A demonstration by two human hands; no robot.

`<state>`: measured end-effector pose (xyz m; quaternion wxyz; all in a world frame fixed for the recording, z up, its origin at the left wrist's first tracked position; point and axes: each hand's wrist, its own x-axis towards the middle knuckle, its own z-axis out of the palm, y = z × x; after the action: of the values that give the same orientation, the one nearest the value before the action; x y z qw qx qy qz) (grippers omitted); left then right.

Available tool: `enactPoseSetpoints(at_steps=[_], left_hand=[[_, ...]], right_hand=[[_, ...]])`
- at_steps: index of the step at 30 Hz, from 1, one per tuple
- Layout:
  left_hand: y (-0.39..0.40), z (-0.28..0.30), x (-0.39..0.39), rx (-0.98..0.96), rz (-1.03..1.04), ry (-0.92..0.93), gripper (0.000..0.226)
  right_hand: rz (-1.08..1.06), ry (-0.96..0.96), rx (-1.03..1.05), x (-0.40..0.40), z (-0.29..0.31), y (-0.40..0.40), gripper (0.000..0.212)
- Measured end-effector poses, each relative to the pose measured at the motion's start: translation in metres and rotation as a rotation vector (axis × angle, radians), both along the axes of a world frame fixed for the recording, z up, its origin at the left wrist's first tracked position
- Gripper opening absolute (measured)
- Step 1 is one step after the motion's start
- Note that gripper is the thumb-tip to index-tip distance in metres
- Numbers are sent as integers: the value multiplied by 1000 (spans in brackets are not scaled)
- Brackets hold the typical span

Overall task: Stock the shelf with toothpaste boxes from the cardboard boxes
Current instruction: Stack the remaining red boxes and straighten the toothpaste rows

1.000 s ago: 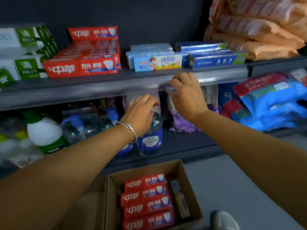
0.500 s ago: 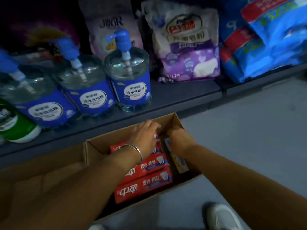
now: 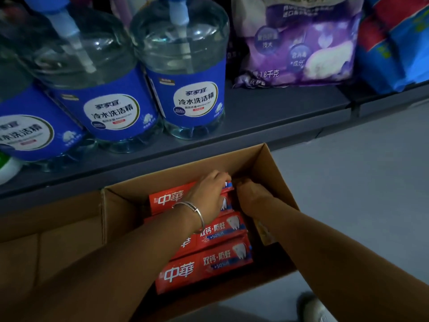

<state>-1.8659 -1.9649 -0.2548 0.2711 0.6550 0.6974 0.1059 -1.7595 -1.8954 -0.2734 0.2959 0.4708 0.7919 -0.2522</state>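
Both your hands are down in the carton [image 3: 274,173], which sits on the floor [image 3: 359,194] just in front of the bottom shelf [image 3: 267,117]. Red toothpaste boxes [image 3: 204,263] lie flat in it, stacked in a row from near to far and filling its left and middle part. Your left hand [image 3: 206,194], with a bangle [image 3: 193,211] on its wrist, lies over the far box [image 3: 167,201], fingers curled down over its right end, grasping it. Your right hand [image 3: 251,194] is just right of the left one, pushed into the gap between the boxes and the carton's right wall; its fingers are hidden down there, so you cannot tell whether it grips anything. A yellowish box [image 3: 264,233] stands on edge along that wall, under your right forearm.

On the shelf beyond the carton stand three clear pump bottles [image 3: 185,73] with blue labels, at left and centre. To their right is a purple bag [image 3: 299,43], then blue and red packs [image 3: 399,43] at the far right. A flattened cardboard sheet [image 3: 46,240] lies left of the carton. Your shoe [image 3: 318,310] shows at the near right edge.
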Motion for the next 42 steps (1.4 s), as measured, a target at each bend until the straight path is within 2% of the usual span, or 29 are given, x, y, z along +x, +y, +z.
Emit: enactPoseSetpoints(at_steps=[6, 15, 17, 21, 29, 33, 37, 42], left_hand=[[0, -5, -8, -21, 17, 77, 46], [-17, -2, -20, -53, 6, 164, 45], [-25, 1, -19, -69, -16, 180, 44], [-37, 4, -13, -105, -88, 229, 45], [-63, 0, -1, -162, -165, 337, 50], [-73, 1, 0, -196, -210, 318, 48], [-81, 2, 6, -246, -306, 316, 47], [-86, -7, 17, -225, -349, 444, 56]], right_hand=[[0, -66, 25, 4, -5, -4, 49], [206, -86, 277, 6, 3, -6, 41], [228, -50, 272, 7, 8, -7, 43], [67, 74, 63, 8, 23, -14, 45], [-169, 214, 98, 22, 44, -32, 49], [-326, 243, 85, 23, 47, -35, 49], [-371, 253, 67, 25, 49, -41, 49], [-407, 259, 65, 30, 47, -47, 53]])
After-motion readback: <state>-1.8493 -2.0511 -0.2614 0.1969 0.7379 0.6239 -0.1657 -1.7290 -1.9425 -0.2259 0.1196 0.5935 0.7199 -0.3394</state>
